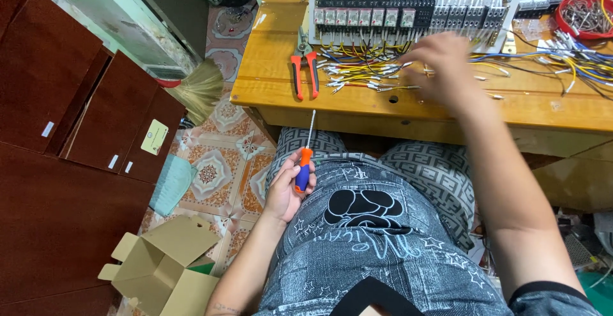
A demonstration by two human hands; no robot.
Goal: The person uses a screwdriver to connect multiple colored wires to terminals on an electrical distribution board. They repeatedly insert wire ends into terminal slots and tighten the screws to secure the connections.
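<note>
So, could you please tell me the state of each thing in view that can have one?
Left hand: closed around the screwdriver's handle, resting on the lap.
Screwdriver: held, shaft pointing up toward the bench.
Right hand: blurred, fingers spread above the loose wires.
Loose wires: scattered on the wooden bench.
Pliers: lying on the bench, handles slightly apart.
Cardboard box: open, on the floor.

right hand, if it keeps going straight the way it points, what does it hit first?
Likely the loose wire ends on the wooden bench: the right hand reaches leftward just above them, fingers blurred. Height is unclear; if it clears them, the red-handled pliers lie next in line.
</note>
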